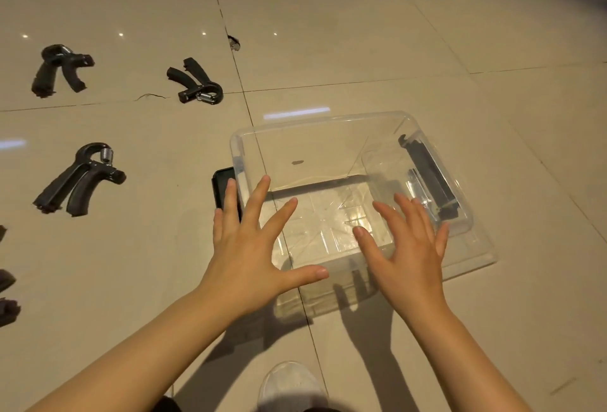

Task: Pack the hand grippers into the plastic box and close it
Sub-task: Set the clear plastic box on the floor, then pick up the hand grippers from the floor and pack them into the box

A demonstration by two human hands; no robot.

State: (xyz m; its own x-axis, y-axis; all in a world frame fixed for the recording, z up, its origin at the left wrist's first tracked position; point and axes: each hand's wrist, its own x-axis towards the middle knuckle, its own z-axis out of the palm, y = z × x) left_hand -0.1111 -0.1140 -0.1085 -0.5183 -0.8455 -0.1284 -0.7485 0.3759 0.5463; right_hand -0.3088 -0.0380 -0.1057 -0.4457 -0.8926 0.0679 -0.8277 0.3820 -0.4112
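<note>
A clear plastic box stands open on the tiled floor, with nothing inside and black latches on its left and right sides. It seems to rest on its clear lid. My left hand hovers over the box's near-left corner, fingers spread, holding nothing. My right hand is spread over the near-right part, also holding nothing. Black hand grippers lie on the floor to the left: one far left, one nearer the box, one in the middle left. More dark grippers show partly at the left edge.
A small dark scrap lies on the tile seam behind the box. A thin wire-like bit lies near the grippers. My white shoe is at the bottom, just in front of the box.
</note>
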